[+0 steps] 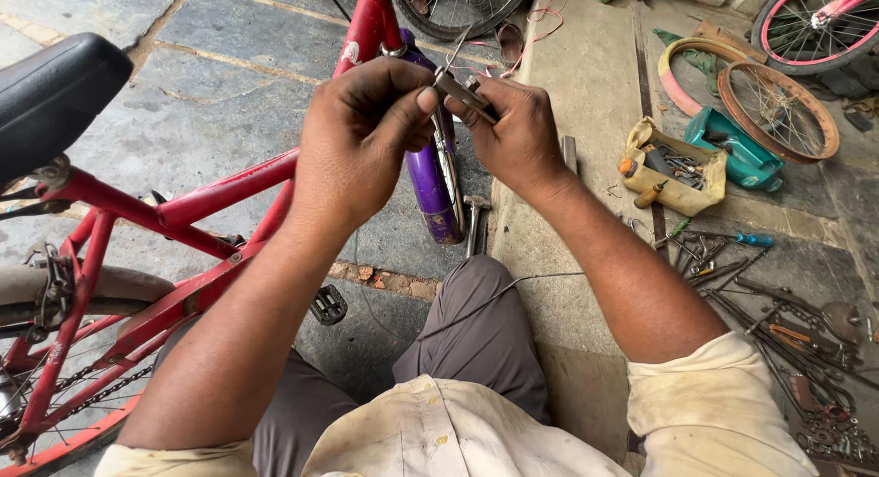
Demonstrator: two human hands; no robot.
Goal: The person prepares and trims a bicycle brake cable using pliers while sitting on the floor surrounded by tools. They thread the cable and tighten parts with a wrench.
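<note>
Head view caught both hands up close, raised in front of the chest over the red bike (211,198). The left hand (362,134) was curled, thumb and forefinger pressed together on one end of a small metal part (461,91). The right hand (517,134) pinched the other end, fingers closed tight around it. So the part sat between the two hands, held in the air just above the purple fender (430,189), touching nothing else that could be seen.

What exactly the part was could not be told; it looked like a short flat grey strip with a thin wire (455,48) rising from it. By its look it was light and stiff, hard steel that would not bend under finger pressure, but small and smooth enough to slip. The ends were the sensible places to grip, as both hands did, leaving the middle free. The wire looked springy and easily kinked, best left alone.

A hammer (473,222) lay on the ground below, and a tool tray (673,170) stood well apart to the right.
</note>
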